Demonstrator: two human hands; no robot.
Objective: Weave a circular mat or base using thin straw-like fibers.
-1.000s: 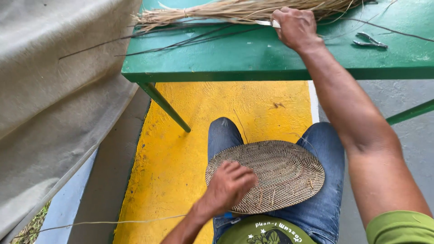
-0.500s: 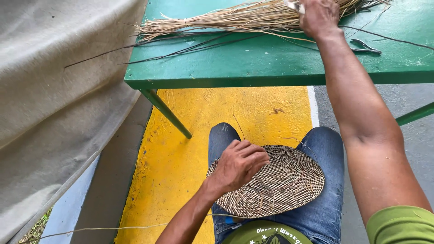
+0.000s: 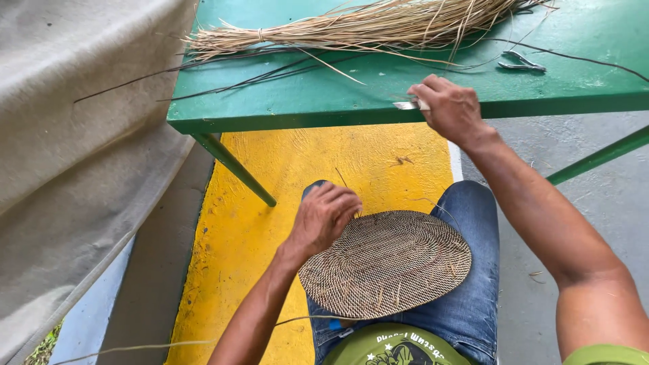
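Underfoot, a yellow-painted floor strip (image 3: 270, 196) is running beneath a green table (image 3: 351, 101), with grey concrete to the right and a pale cloth sheet (image 3: 74, 135) hanging at the left. On the lap, across blue jeans (image 3: 473, 270), an oval woven mat (image 3: 385, 263) is lying flat; its surface is a tight, ribbed weave of thin brown fibre, with a few loose ends sticking up. The left hand (image 3: 324, 216) is resting on the mat's far-left rim, fingers curled down and pinching the edge, so the mat is spreading to the right and near side of that hand. The right hand (image 3: 451, 108) is reaching out to the near edge of the table, closed around a small pale, flat-bladed tool (image 3: 407, 105) whose tip is showing to the left of the knuckles. Farther back on the table, a tied bundle of dry straw-coloured fibres (image 3: 365, 27) is lying lengthwise, with thin dark strands (image 3: 257, 78) trailing off to the left. Small metal snips (image 3: 519, 64) are lying on the table at the far right, well apart from both hands.
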